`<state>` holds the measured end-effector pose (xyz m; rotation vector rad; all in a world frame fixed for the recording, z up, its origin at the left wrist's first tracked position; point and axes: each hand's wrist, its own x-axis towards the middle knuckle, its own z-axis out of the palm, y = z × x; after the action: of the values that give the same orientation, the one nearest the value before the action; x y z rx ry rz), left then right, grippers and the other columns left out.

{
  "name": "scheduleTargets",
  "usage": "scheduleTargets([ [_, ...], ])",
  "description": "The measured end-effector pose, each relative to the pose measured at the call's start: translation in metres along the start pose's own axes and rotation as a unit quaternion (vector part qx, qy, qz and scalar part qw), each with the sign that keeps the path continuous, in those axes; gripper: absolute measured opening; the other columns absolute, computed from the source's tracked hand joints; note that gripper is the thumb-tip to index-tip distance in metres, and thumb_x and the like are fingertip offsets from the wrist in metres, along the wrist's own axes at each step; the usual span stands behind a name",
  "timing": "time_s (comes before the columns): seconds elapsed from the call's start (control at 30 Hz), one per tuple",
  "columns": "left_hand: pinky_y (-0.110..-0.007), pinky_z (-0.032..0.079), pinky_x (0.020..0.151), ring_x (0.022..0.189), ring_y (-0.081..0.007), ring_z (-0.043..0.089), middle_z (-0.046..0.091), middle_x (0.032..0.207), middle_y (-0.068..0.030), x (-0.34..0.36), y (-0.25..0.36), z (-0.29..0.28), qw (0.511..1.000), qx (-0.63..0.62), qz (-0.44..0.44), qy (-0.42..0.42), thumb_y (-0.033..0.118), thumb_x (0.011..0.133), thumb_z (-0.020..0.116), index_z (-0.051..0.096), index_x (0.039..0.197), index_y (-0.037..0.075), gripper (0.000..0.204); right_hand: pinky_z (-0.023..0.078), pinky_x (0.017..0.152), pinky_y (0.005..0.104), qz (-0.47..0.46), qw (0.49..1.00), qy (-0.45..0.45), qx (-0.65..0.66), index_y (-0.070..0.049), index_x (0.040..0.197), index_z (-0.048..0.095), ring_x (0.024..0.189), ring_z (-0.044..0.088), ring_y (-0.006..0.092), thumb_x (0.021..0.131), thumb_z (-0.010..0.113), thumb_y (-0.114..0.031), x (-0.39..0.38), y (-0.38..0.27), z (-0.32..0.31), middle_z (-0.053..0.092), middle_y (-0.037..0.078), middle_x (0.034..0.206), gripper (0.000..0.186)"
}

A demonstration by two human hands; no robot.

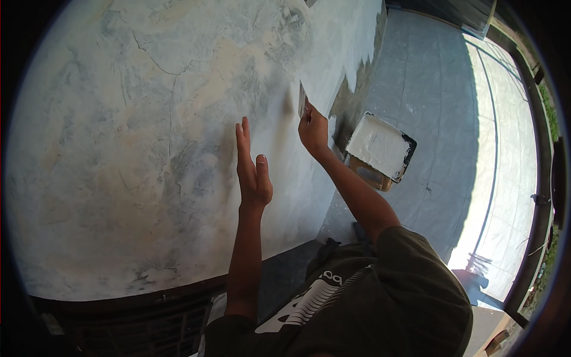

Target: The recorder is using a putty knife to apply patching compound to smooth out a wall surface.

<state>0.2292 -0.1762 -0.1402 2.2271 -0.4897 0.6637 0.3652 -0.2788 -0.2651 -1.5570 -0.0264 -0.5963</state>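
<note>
My right hand (313,131) is closed round the handle of a putty knife (302,100), its thin blade up against the patchy grey-white wall (196,95). Whether the blade touches the plaster I cannot tell. My left hand (254,172) is raised beside the wall with fingers stretched out and thumb apart, holding nothing. White filler coats much of the wall in uneven smears, and a dark crack (171,113) runs down its left part. To the right of my right forearm is a black-rimmed tray (410,156) with white paste in it.
Under the tray is a brownish box-like support (370,174). Grey floor tiles (443,113) stretch to the right, with a bright sunlit strip (491,154) beyond. A dark slatted structure (143,327) lies below the wall at lower left. Bare grey wall (348,107) shows near the tray.
</note>
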Motion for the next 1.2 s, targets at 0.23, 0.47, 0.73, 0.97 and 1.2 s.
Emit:
scheduleTargets([
  [0.23,-0.05,0.016,0.12,0.148,-0.0389,0.022,0.02,0.16,-0.0251,0.01,0.014,0.008,0.999,-0.026,0.029,0.014,0.039,0.103,0.029,0.005,0.155,-0.002,0.07,0.058,0.067,0.0431,-0.153,0.976,-0.07,-0.136,0.008,0.135,0.044,0.101,0.065,0.0405,0.084,0.054,-0.004,-0.019,-0.07,0.057,0.052,0.028,0.136,0.054],
  [0.47,-0.049,0.019,0.119,0.147,-0.0411,0.025,0.023,0.159,-0.0262,0.018,0.016,0.007,0.999,-0.027,0.038,0.018,0.038,0.102,0.032,0.006,0.156,-0.001,0.071,0.058,0.075,0.0443,-0.146,0.956,-0.255,0.008,0.001,0.127,0.058,0.092,0.069,0.0389,0.087,0.055,0.003,-0.118,0.001,-0.038,0.068,0.024,0.109,0.04],
  [0.73,-0.048,0.017,0.12,0.147,-0.0412,0.024,0.023,0.159,-0.0261,0.014,0.011,0.007,0.999,-0.012,0.031,0.017,0.031,0.101,0.032,0.006,0.156,-0.002,0.068,0.054,0.079,0.0285,0.129,0.953,-0.136,0.237,0.009,0.11,0.064,0.089,0.065,0.0118,0.091,0.061,0.001,-0.012,-0.015,-0.028,0.071,0.009,0.095,0.021],
  [0.97,-0.048,0.017,0.12,0.147,-0.0414,0.025,0.024,0.159,-0.0265,0.006,0.014,-0.001,0.999,0.001,0.024,0.022,0.03,0.101,0.032,0.006,0.155,-0.002,0.068,0.051,0.076,0.0278,0.089,0.97,-0.091,0.206,0.009,0.117,0.063,0.082,0.066,0.0126,0.089,0.059,0.001,0.011,-0.02,-0.018,0.072,0.013,0.09,0.029],
  [1.2,-0.049,0.018,0.12,0.147,-0.0412,0.025,0.024,0.158,-0.0267,-0.002,0.014,0.001,1.0,0.006,0.013,0.019,0.03,0.102,0.031,0.006,0.155,-0.002,0.068,0.054,0.09,0.0348,-0.163,0.982,0.067,0.07,0.004,0.129,0.058,0.109,0.067,0.0312,0.086,0.058,0.006,0.039,-0.055,0.032,0.064,0.025,0.122,0.043],
])
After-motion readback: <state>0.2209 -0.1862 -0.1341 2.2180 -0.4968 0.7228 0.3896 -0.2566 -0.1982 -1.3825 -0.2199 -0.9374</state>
